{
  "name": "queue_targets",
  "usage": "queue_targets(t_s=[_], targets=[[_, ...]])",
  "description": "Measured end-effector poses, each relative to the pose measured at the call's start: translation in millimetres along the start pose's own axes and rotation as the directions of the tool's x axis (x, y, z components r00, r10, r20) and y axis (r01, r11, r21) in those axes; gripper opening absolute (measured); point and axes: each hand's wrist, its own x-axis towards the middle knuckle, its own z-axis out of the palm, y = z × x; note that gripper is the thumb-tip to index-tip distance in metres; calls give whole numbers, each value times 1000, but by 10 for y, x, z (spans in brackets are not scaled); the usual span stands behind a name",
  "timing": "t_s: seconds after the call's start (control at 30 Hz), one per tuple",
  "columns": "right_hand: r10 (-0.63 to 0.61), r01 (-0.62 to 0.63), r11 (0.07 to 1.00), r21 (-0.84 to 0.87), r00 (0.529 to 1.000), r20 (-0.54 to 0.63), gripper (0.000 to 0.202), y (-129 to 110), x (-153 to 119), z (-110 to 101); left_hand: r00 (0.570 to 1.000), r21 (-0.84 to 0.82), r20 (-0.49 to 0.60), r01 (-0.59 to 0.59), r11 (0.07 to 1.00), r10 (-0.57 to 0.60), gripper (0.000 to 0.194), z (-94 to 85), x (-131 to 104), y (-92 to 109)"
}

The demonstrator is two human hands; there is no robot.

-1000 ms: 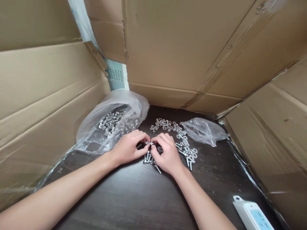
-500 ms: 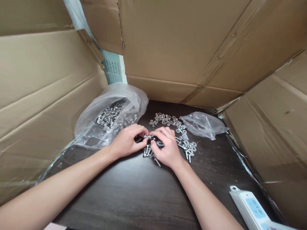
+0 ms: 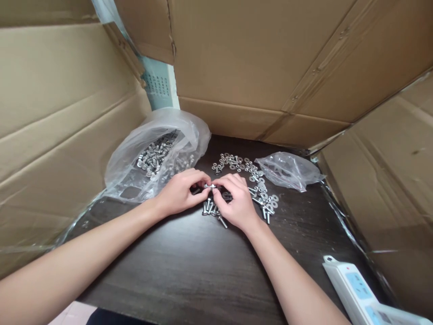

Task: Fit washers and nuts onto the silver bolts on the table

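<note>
Between my two hands, just above the table, is a small silver bolt (image 3: 210, 186) lying sideways. The fingertips of my left hand (image 3: 184, 192) are closed on its left end. My right hand (image 3: 235, 196) pinches its right end with thumb and fingers. A nut or washer seems to sit on the shank, too small to make out surely. Loose bolts (image 3: 210, 207) lie beneath and in front of my hands. Beyond my right hand are scattered washers (image 3: 270, 202), nuts (image 3: 233, 160) and more bolts (image 3: 265, 213).
A clear plastic bag (image 3: 117, 174) holding many bolts (image 3: 154, 158) lies open at the left. Another clear bag (image 3: 289, 170) is at the back right. A white power strip (image 3: 352, 284) rests at the right front. Cardboard walls (image 3: 237, 54) surround the dark table (image 3: 182, 266).
The view has shifted slightly, so the table and bags appear a little higher. Both hands still hold the bolt, which shows a bit more clearly between the fingertips.
</note>
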Motion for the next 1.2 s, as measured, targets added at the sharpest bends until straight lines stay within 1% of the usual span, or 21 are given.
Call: queue_targets(t_s=[0.4,0.57,0.83,1.2], targets=[[-8,8,1000,-21,1000,5,11,4,0,-4,1000,-15,-4,5,1000,-5,7,-13,11,17],[11,-11,1000,-25,1000,17,12,4,-4,3,1000,-11,2,13,1000,-13,8,-12,14,11],[9,-9,1000,16,1000,-20,19,-14,-4,-13,1000,-18,-10,12,1000,-12,7,-11,16,15],[32,-32,999,-17,999,11,11,-1,6,9,999,-22,11,43,999,-43,6,2,3,1]])
